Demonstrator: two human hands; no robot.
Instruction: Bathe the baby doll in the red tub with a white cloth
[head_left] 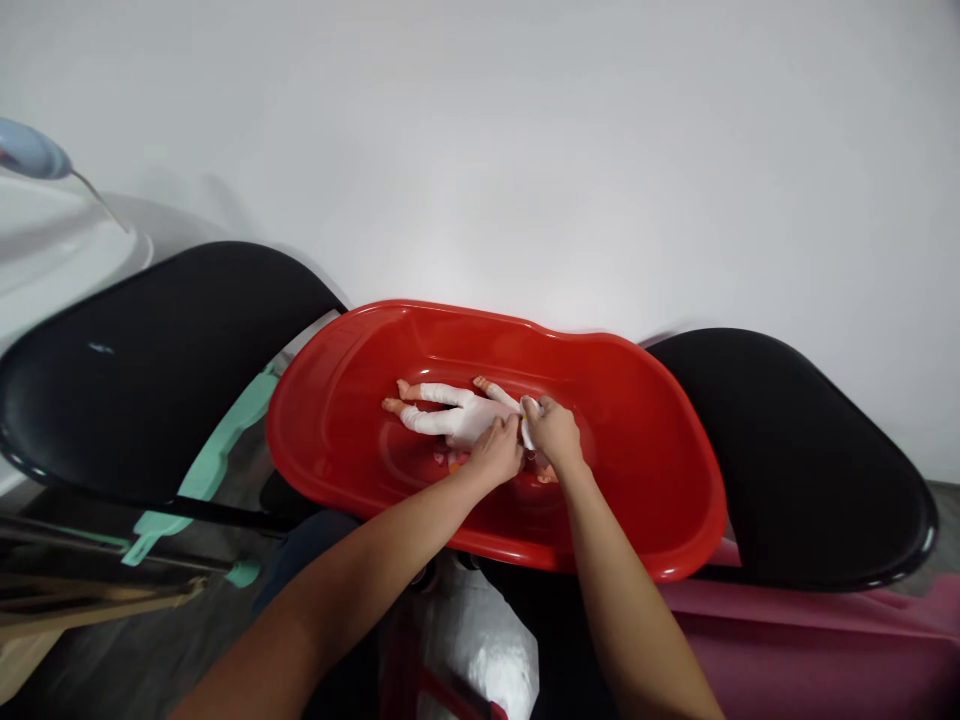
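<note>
A doll (pixel 480 420) lies in a red tub (pixel 652 430), stretched along its bottom with its bare feet toward the left side and its upper body toward the middle. It wears white clothes, and one arm is stretched out on the side toward the wall (pixel 480 160). Both hands are at its upper body, close beside each other. The right hand (pixel 553 432) pinches a bit of white cloth (pixel 528 424) between thumb and fingers, near the doll's neck. The left hand (pixel 501 452) lies on the chest with its fingers bent against the clothes; whether it grips them cannot be told. The doll's head is mostly hidden by the right hand. Something small, pink and orange, shows beside the doll's waist, too little of it to name.

A black seat (pixel 165 360) stands to the left of the tub, another black seat (pixel 817 460) to the right. A mint-green strip (pixel 225 440) hangs by the left one. Pink material (pixel 817 650) shows at lower right.
</note>
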